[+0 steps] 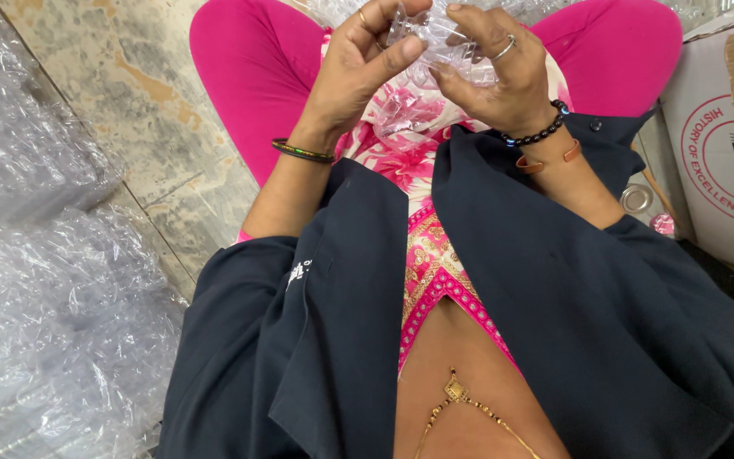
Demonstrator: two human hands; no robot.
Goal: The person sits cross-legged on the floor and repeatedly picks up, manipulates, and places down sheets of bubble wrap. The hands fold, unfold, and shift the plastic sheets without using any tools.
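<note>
Fingers (401, 53) of both hands pinch one clear plastic piece (435, 38) between them, held over the lap at top of frame. Left hand (358, 64): thumb and forefinger closed on the piece's left edge. Right hand (490, 72): fingers curled over its right side. Piece is transparent and crumpled-looking; its shape is hard to make out, and its upper part is cut off by the frame edge. More clear plastic (401, 110) lies in the lap just below, partly hidden by the hands. Bagged clear plastic (53, 323) is heaped on the floor (129, 93) at left. Cardboard box (724, 144) at right, cut off.
</note>
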